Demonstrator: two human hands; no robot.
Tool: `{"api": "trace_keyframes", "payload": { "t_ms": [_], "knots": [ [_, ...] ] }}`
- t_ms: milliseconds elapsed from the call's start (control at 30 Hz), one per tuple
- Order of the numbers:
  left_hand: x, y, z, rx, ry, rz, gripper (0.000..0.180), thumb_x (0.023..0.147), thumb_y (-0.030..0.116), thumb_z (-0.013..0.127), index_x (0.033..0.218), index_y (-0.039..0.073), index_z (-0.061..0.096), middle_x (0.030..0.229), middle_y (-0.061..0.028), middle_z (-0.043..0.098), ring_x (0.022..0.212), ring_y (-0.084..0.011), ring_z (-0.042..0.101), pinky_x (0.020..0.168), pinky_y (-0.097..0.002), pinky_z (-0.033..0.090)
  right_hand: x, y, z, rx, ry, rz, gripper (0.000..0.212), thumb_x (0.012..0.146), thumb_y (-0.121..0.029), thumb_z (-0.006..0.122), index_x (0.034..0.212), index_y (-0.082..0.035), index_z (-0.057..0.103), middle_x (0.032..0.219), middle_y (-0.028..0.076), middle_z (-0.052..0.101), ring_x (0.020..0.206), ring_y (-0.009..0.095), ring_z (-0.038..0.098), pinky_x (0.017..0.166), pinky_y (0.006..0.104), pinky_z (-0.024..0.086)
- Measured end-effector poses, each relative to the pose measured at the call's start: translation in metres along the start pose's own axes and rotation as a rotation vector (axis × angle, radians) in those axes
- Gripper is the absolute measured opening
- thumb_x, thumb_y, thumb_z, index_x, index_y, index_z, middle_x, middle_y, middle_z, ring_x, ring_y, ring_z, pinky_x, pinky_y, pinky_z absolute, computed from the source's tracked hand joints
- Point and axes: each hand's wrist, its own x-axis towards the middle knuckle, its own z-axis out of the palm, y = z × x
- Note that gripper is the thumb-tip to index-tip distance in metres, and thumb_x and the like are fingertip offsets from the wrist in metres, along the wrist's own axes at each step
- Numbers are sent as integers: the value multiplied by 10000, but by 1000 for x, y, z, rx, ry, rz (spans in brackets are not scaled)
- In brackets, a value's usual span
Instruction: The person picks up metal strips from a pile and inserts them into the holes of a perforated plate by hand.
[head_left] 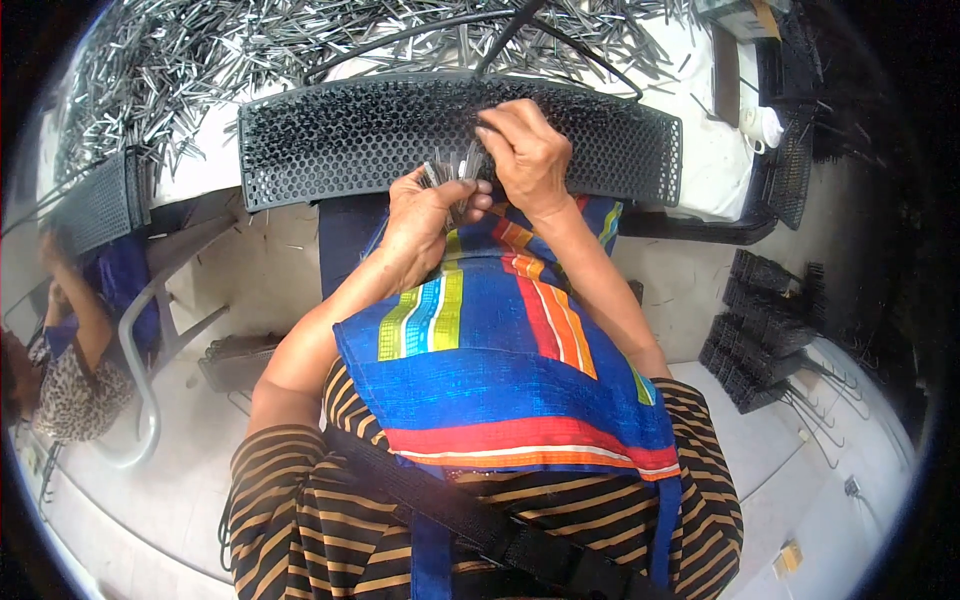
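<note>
My left hand [425, 212] is closed around a bundle of short, thin grey strips [462, 165] that stick up between thumb and fingers. Just right of it, my right hand [528, 158] has its thumb and fingertips pinched together over a long black panel [340, 140]. Whatever sits in that pinch is too small to make out. The panel is full of round holes in rows and lies across the front of me. Dark pieces stand in many of its upper and middle holes, while the lower rows show bare holes. Both hands are at its near edge, around its middle.
A large heap of loose strips [180, 80] covers the white table [705, 165] behind the panel. Thin black rods [410, 38] arch over it. Leftward, another person [85, 340] sits by a similar panel [95, 205]. Stacked black racks with hooks [755, 330] stand on the right.
</note>
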Motion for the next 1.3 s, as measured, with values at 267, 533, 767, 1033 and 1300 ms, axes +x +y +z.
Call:
{"api": "trace_keyframes", "payload": {
  "t_ms": [267, 533, 767, 1033, 1300],
  "knots": [
    [-1, 0, 8, -12, -3, -14, 160, 831, -48, 558, 975, -14, 620, 818, -119, 673, 662, -184, 668, 549, -270, 555, -19, -4, -13, 884, -326, 787, 71, 769, -4, 693, 798, 54, 663, 699, 43, 646, 560, 80, 572, 486, 220, 445],
    [-1, -3, 8, 13, -15, -5, 136, 855, -21, 562, 981, -29, 615, 836, -134, 676, 685, -198, 680, 574, -277, 569, -10, -8, -21, 909, -382, 946, 64, 765, -34, 718, 789, -11, 663, 583, -27, 567, 452, 6, 400, 403, 183, 269],
    [0, -7, 7, 14, 27, 55, 114, 855, -16, 563, 954, -19, 619, 839, -131, 685, 674, -186, 689, 573, -265, 568, -22, -10, -11, 829, -278, 912, 58, 772, -16, 701, 782, -2, 645, 577, -26, 564, 447, 11, 426, 402, 180, 295],
    [-2, -5, 4, 16, 83, 67, 99, 857, -19, 558, 947, -10, 598, 853, -136, 682, 696, -190, 680, 568, -281, 571, -18, 0, -20, 711, 149, 693, 70, 809, -16, 685, 866, 18, 665, 620, -11, 580, 480, 26, 451, 433, 182, 326],
    [2, -11, 5, -7, 39, -31, 132, 855, -41, 547, 984, -23, 571, 844, -157, 673, 686, -199, 673, 576, -299, 582, -2, 16, -14, 251, 117, 281, 72, 749, -5, 716, 813, 14, 688, 723, 23, 611, 576, 57, 500, 509, 217, 389]
  ]
}}
